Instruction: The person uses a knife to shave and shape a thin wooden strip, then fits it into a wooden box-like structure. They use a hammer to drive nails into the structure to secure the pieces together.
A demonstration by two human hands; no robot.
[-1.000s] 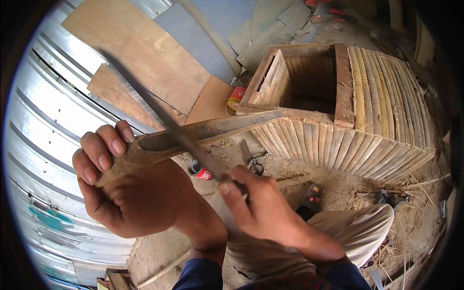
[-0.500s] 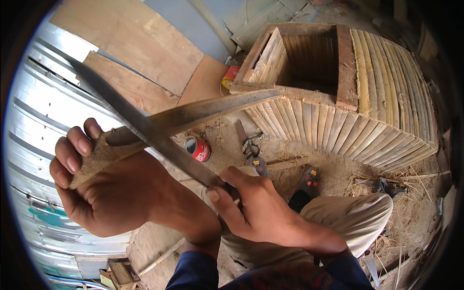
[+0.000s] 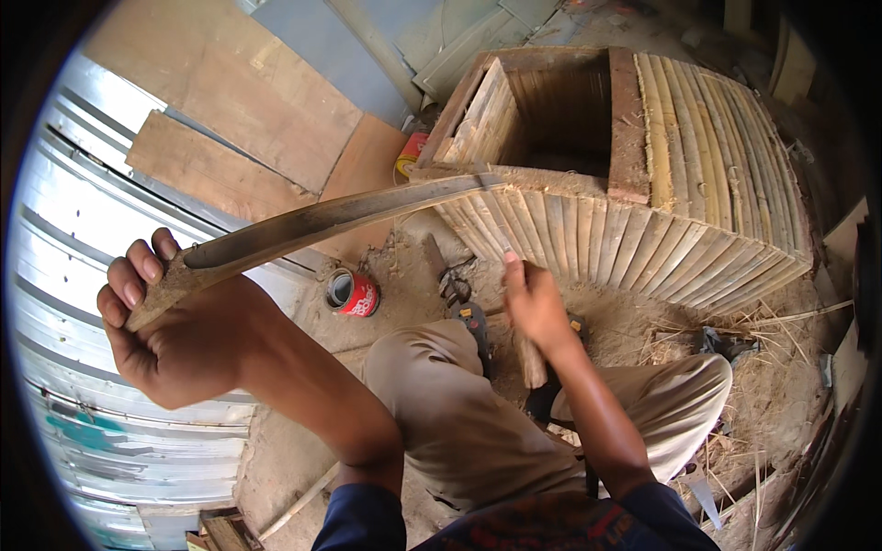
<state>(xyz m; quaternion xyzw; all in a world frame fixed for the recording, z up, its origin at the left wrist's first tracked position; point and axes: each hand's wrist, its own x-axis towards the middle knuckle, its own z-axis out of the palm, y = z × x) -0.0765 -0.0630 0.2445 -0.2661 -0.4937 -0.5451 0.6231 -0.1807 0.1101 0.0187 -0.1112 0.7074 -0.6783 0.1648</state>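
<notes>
At left, the left hand (image 3: 184, 347) is closed around the rough near end of a long bamboo strip (image 3: 322, 218), already split open lengthwise but loose, its far end meeting the edge of the box to the right. At centre, past a red can (image 3: 354, 294), the right hand (image 3: 536, 308) grips a wooden handle (image 3: 531, 365) (its blade is too blurred to make out). At right, the box (image 3: 643, 253) has slats covering its near side, though its opening remains uncovered.
</notes>
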